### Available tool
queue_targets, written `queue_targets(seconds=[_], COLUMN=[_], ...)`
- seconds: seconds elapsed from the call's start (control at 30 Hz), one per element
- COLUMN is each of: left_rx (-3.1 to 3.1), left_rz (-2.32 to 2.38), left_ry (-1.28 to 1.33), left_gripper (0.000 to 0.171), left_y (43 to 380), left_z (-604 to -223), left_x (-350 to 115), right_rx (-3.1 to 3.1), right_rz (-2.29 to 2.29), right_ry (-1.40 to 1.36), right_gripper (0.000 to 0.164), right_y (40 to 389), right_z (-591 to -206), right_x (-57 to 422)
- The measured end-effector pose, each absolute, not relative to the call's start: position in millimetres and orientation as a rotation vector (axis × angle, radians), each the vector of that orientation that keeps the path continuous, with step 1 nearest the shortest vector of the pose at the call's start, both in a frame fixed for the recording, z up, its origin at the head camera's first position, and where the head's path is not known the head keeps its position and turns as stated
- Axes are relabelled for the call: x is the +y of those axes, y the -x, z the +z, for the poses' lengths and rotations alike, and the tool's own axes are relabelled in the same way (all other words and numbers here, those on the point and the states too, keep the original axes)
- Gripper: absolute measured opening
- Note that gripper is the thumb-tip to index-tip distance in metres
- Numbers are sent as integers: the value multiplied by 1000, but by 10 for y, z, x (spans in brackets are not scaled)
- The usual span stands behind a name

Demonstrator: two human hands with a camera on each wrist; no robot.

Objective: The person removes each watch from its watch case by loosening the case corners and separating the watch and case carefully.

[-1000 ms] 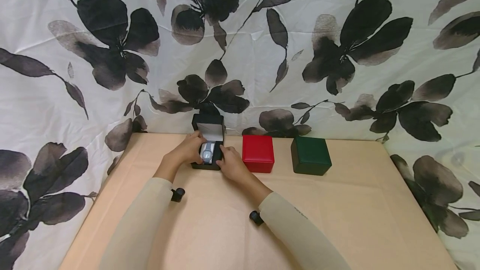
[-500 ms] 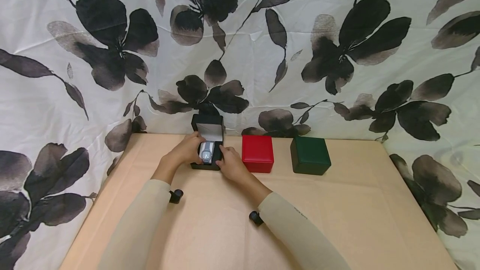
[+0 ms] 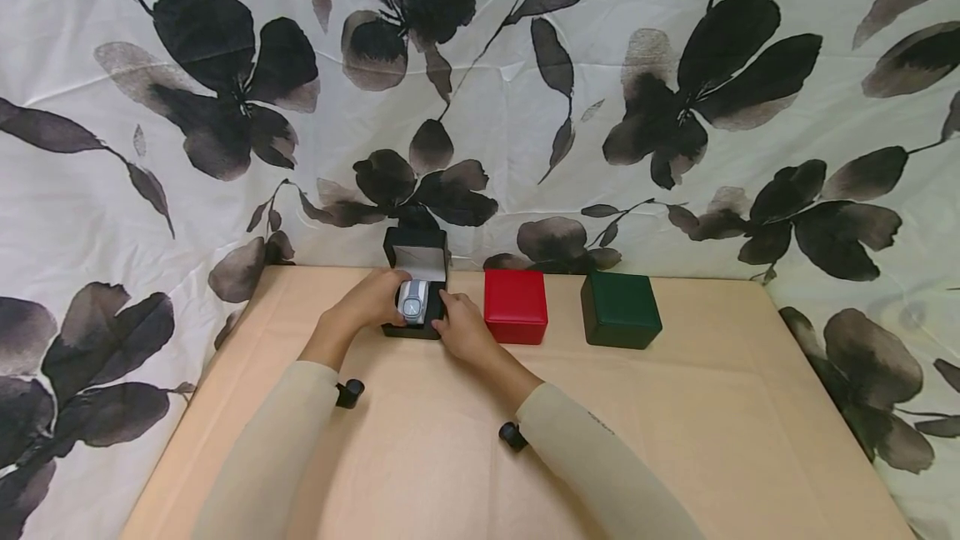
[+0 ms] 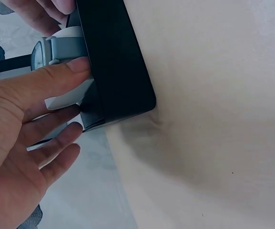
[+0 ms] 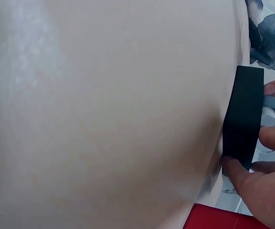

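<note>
A black watch box (image 3: 430, 332) with its lid raised stands at the back of the table, pale lining showing inside the lid. A wristwatch (image 3: 412, 307) with a light blue-grey strap is wrapped round a white cushion (image 4: 63, 99) at the box's opening. My left hand (image 3: 372, 300) grips the watch and cushion; in the left wrist view its thumb lies along the strap, fingers below. From the right, my right hand (image 3: 467, 330) holds the box's side, and in the right wrist view one fingertip presses its black front wall (image 5: 244, 112).
A closed red box (image 3: 516, 307) stands just right of my right hand, and a closed green box (image 3: 622, 311) is farther right. The beige-covered table (image 3: 420, 457) meets a floral cloth (image 3: 517, 132) behind the boxes.
The watch and cushion have risen slightly in the box and sit a little higher under my left hand. My right hand and the box have stayed in place.
</note>
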State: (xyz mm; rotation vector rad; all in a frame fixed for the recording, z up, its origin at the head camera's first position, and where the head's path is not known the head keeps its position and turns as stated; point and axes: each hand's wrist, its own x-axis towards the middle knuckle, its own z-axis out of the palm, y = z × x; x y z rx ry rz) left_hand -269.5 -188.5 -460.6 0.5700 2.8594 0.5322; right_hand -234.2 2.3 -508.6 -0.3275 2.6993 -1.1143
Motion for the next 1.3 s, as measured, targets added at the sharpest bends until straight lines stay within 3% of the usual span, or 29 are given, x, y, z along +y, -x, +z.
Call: queue_targets(seconds=[0.67,1.03,1.3], left_rx=[2859,2865,2891], left_rz=[683,699,692], left_ry=[-585,-609,-647], left_gripper=[73,67,75], left_y=[2543,2378,2257], left_z=[-4406,-4192,-4066], left_x=[-1890,-1772,-1613], right_rx=[2688,2426,2378], right_rz=[-1251,-1464,-1557], right_ry=[435,475,609], right_gripper=[64,78,87], right_y=[2239,2149,2100], right_z=[-4855,-4640,-4571], right_x=[81,294,444])
